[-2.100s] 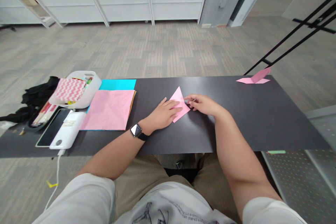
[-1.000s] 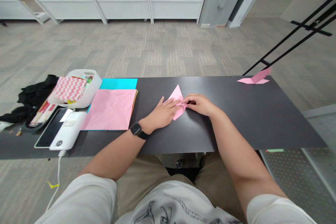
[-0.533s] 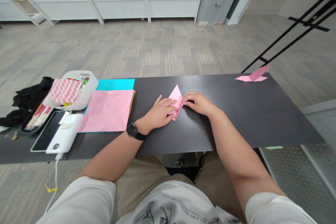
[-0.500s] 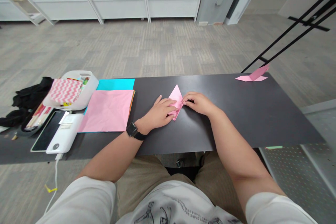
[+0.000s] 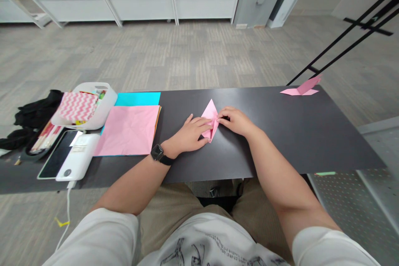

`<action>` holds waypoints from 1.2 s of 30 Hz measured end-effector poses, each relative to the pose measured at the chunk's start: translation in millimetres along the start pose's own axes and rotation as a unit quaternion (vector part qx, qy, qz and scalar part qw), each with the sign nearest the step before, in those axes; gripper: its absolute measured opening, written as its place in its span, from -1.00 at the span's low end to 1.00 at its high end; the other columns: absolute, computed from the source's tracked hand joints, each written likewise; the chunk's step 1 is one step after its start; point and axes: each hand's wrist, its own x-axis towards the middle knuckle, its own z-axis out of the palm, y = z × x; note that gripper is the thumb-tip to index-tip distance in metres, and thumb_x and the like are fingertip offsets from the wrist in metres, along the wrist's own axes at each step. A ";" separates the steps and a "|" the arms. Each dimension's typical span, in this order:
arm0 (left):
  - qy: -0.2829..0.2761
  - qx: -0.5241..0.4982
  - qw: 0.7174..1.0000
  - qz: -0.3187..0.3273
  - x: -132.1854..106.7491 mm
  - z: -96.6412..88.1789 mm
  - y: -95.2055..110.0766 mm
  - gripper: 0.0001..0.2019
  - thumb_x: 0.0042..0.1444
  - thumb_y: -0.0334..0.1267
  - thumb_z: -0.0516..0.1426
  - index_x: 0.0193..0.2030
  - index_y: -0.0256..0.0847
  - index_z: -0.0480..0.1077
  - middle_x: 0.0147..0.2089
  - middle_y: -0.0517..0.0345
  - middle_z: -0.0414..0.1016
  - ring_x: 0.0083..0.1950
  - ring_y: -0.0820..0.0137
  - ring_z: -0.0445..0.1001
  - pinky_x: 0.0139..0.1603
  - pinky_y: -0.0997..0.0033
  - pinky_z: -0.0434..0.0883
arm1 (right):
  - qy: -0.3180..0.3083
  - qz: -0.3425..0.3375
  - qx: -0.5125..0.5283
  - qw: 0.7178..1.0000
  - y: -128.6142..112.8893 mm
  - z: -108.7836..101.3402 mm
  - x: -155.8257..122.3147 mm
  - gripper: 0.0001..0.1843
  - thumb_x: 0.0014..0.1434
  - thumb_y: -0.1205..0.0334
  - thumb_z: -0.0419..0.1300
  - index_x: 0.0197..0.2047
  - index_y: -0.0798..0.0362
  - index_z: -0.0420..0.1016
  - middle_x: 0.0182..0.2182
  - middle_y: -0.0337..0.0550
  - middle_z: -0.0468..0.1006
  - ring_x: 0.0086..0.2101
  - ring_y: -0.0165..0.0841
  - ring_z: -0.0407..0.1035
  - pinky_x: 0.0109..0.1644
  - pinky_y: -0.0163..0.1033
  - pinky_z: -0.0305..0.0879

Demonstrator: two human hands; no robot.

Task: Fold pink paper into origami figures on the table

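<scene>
A small folded pink paper [image 5: 210, 113] lies on the black table [image 5: 280, 133], pointed toward the far edge. My left hand [image 5: 190, 134] rests flat on its left side with the fingers stretched out, pressing it down. My right hand [image 5: 236, 120] pinches the paper's right flap with curled fingers, folding it toward the middle.
A stack of coloured sheets, pink [image 5: 129, 129] on top and cyan [image 5: 139, 99] behind, lies to the left. Further left are a white basket [image 5: 93, 120], a pencil case [image 5: 43, 137], a phone [image 5: 57, 158] and a white power bank [image 5: 81, 156]. Another folded pink paper [image 5: 301, 89] sits at the far right corner.
My right hand has folded the paper's right flap inward, so the pink shape has grown narrower. My left hand has stayed pressing on the paper.
</scene>
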 end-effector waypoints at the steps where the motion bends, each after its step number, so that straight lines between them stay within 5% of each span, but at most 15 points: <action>1: -0.003 -0.004 1.000 -0.002 0.2 -0.4 0.7 -0.52 0.36 -0.13 0.20 0.40 -0.01 0.43 0.54 0.00 0.36 0.55 0.02 0.28 0.65 -0.42 -0.07 | 0.003 -0.006 -0.001 1.000 0.6 0.9 0.0 -0.89 0.36 0.23 0.28 -0.19 -0.06 0.67 -0.12 -0.12 0.63 -0.07 -0.23 0.53 0.16 -0.09 0.42; 13: 0.037 -0.048 0.998 -0.034 5.6 4.2 -1.5 -0.56 0.49 -0.35 -0.07 0.38 -0.09 0.41 0.37 0.04 0.55 0.38 0.25 0.50 0.66 -0.22 0.07 | 0.041 -0.004 -0.041 0.998 9.8 15.4 1.3 -0.94 0.32 0.18 0.36 -0.18 -0.08 0.69 0.07 -0.05 0.56 0.15 -0.10 0.45 0.37 0.11 0.28; 23: 0.037 -0.014 0.999 0.001 6.2 4.1 -4.0 -0.63 0.46 -0.33 0.05 0.21 0.02 0.62 0.35 0.08 0.56 0.38 0.22 0.50 0.63 -0.25 0.10 | 0.042 0.009 -0.054 0.998 13.7 21.5 4.3 -0.94 0.32 0.24 0.35 -0.19 -0.09 0.69 0.07 -0.07 0.59 0.14 -0.07 0.45 0.34 0.15 0.30; 29: 0.049 0.017 0.999 -0.004 5.5 3.6 -1.8 -0.69 0.44 -0.27 0.12 0.12 0.03 0.68 0.30 0.07 0.60 0.31 0.14 0.51 0.47 -0.11 0.33 | 0.036 0.020 -0.055 0.998 14.2 21.8 4.6 -0.92 0.33 0.21 0.33 -0.18 -0.11 0.70 0.08 -0.09 0.59 0.15 -0.07 0.44 0.37 0.18 0.28; 36: 0.075 0.014 0.996 -0.050 6.3 9.3 9.7 -0.77 0.41 -0.09 0.22 0.09 0.00 0.67 0.31 0.11 0.60 0.32 0.12 0.50 0.44 -0.05 0.32 | 0.039 0.030 -0.065 0.997 11.0 21.5 4.9 -0.92 0.33 0.19 0.34 -0.21 -0.08 0.70 0.08 -0.07 0.59 0.14 -0.07 0.43 0.36 0.17 0.28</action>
